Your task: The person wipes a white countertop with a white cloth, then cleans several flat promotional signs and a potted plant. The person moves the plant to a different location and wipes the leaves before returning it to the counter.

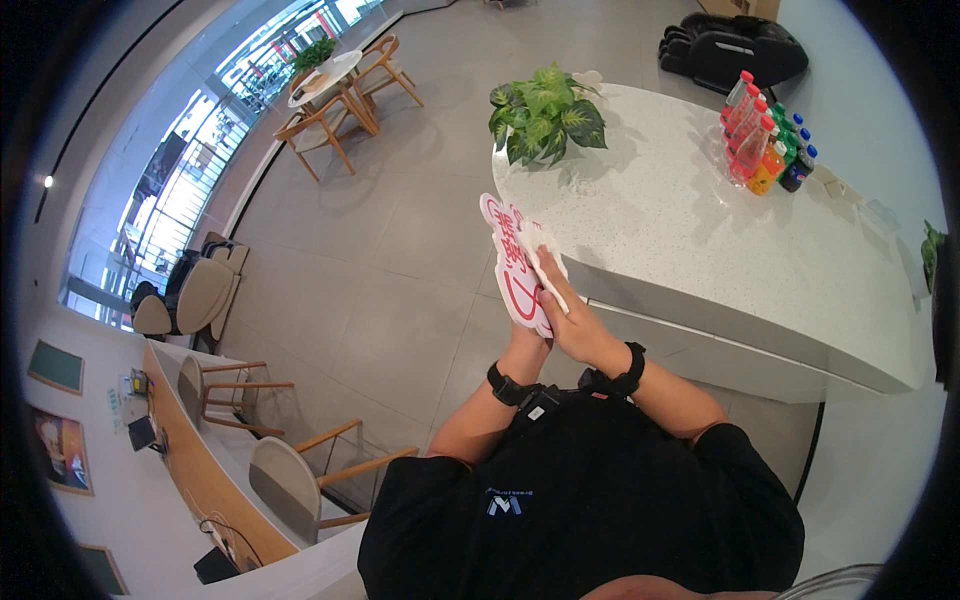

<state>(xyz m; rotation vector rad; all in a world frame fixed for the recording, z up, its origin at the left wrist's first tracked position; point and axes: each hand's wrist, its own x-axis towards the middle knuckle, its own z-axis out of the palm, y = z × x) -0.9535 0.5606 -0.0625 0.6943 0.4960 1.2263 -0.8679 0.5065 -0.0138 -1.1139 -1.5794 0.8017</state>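
In front of my body is a white cut-out sign (pixel 512 268) with pink-red lettering and a wavy edge, held upright at a tilt. My left hand (pixel 531 337) supports it from behind at its lower end; the sign hides most of those fingers. A crumpled white tissue (pixel 556 263) lies under the fingers of my right hand (pixel 578 325), pressed against the sign's lettered face. The right thumb rests near the sign's lower part. Both wrists wear black bands.
A white speckled counter (pixel 690 235) curves along the right, bearing a leafy potted plant (pixel 547 115) and several drink bottles (pixel 750 150). At left, wooden chairs (pixel 285 475) stand by a wall desk (pixel 190 460). A round table (pixel 325 78) and massage chairs (pixel 735 50) are farther off.
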